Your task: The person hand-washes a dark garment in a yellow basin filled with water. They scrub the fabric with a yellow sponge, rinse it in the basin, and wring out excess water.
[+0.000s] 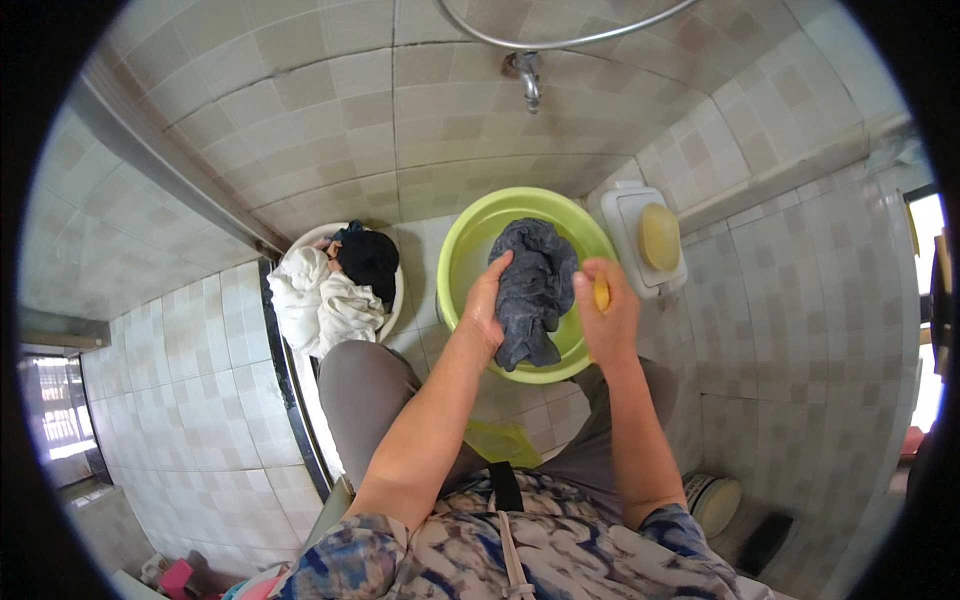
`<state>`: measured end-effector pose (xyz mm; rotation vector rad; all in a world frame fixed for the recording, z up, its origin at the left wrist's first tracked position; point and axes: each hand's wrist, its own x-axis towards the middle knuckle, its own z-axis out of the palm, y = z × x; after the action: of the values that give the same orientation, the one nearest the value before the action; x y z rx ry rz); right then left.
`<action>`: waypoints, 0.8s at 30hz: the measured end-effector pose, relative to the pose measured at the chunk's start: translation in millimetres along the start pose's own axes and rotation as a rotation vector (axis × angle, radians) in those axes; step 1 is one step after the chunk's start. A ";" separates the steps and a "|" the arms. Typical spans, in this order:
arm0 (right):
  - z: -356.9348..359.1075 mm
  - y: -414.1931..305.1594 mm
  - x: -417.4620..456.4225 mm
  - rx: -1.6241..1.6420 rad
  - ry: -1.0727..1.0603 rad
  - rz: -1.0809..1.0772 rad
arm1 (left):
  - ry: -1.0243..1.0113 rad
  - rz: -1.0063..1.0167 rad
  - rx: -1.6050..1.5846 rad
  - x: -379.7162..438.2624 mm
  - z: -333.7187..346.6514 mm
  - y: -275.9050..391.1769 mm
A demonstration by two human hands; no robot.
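Note:
A bunched dark grey garment [531, 289], wet-looking, lies over a yellow-green plastic basin [450, 247]. Its near end hangs towards the basin's front rim. My left hand [486, 300] grips the garment along its left side, thumb on top. Just off the garment's right side, my right hand [611, 315] is closed around a small yellow bar [601, 291] that looks like soap. My fingers hide most of the bar. Whether water stands in the basin is hard to tell.
Left of the basin, a white tub [396, 319] holds white cloth [322, 300] and black cloth [367, 262]. At right, a yellow oval dish [660, 237] rests on a white plastic box [626, 217]. A metal tap [529, 82] and shower hose [555, 43] are on the tiled wall ahead.

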<state>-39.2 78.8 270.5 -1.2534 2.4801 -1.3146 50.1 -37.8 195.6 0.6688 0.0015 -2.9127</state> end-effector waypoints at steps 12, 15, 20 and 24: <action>75.4 17.3 63.1 -0.073 -0.497 0.051 | 0.149 0.140 0.098 6.3 2.2 -5.3; 81.9 51.2 63.5 0.497 -0.423 0.452 | 0.152 0.094 0.121 3.6 8.6 -6.5; 85.9 68.5 31.7 1.020 -0.350 0.753 | 0.150 0.079 0.014 0.9 17.8 -8.7; 82.6 70.9 15.4 0.968 -0.226 1.030 | 0.000 0.048 -0.067 10.2 2.5 -8.6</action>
<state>-60.7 35.0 172.0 0.1058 1.4754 -1.5098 38.7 -30.8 193.1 0.6487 0.0820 -2.8528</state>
